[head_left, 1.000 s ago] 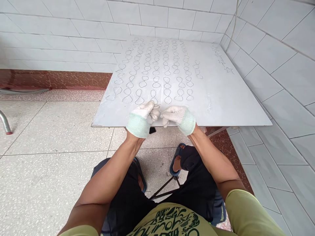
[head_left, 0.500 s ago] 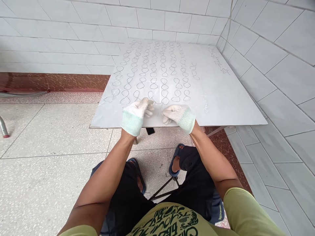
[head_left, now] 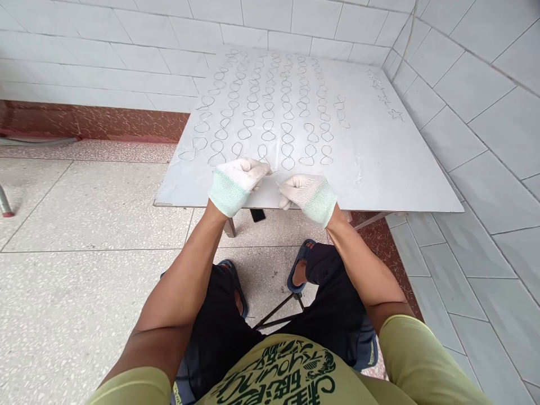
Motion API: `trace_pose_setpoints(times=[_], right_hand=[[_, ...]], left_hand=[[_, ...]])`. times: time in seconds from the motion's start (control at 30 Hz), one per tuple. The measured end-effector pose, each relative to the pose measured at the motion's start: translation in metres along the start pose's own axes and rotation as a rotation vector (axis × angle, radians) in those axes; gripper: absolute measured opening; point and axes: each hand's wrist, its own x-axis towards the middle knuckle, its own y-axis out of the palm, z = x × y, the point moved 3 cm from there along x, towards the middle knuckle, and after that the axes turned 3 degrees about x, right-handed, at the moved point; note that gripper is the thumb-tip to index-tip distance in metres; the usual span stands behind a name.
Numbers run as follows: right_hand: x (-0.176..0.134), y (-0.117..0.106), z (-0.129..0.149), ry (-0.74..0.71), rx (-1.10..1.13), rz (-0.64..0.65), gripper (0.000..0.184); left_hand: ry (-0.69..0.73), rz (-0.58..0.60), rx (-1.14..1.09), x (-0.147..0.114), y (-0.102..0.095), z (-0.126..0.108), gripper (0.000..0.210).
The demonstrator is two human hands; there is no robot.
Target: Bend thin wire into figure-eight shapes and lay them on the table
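Observation:
My left hand (head_left: 242, 175), in a white knitted glove with a pale green cuff, is closed near the board's front edge. A short length of thin wire (head_left: 274, 172) sticks out past its fingertips. My right hand (head_left: 301, 191), gloved the same way, faces it a little to the right in a pinch. A fine wire end shows at its fingertips; the rest is hidden by the gloves. Just beyond my hands, rows of thin wire figure-eights (head_left: 287, 156) lie on the white board (head_left: 392, 174).
Star-shaped wire pieces (head_left: 395, 114) lie at the board's right. Tiled walls (head_left: 476, 107) border its back and right side. A dark phone-like object (head_left: 257, 215) shows below the front edge. Under me are a speckled floor (head_left: 84, 292) and a dark metal stand (head_left: 276, 315).
The left hand's fingers have drawn closer together and turned toward the right hand, with the wire at their tips. My right hand keeps its pinch. The view has shifted slightly.

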Motion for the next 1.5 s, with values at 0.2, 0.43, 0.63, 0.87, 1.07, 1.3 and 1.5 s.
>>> trace_pose_setpoints(times=[0.2,0.43,0.63,0.87,1.07,1.3,1.5], right_hand=[[-0.003,0.008,0.003,0.0,0.118,-0.144,0.023],[-0.004,0.01,0.009,0.011,0.1,-0.125,0.023],[-0.006,0.004,0.012,-0.024,-0.085,-0.11,0.026],[0.0,-0.007,0.008,-0.048,-0.019,-0.011,0.027],[0.003,-0.016,0.011,-0.066,-0.063,0.035,0.026],[0.004,-0.016,0.003,-0.086,-0.273,0.055,0.017],[0.002,-0.005,0.0,0.038,-0.014,0.084,0.016]], left_hand=[[-0.032,-0.224,-0.082,-0.015,0.01,-0.004,0.027],[-0.012,-0.297,-0.117,-0.02,0.017,-0.008,0.024],[0.006,-0.301,-0.101,-0.019,0.012,-0.008,0.023],[0.019,-0.236,0.051,-0.018,-0.001,-0.012,0.024],[0.022,-0.176,0.1,-0.016,-0.007,-0.015,0.027],[0.009,-0.139,0.119,-0.013,-0.008,-0.013,0.028],[-0.003,-0.11,0.069,-0.011,-0.006,-0.007,0.03]])
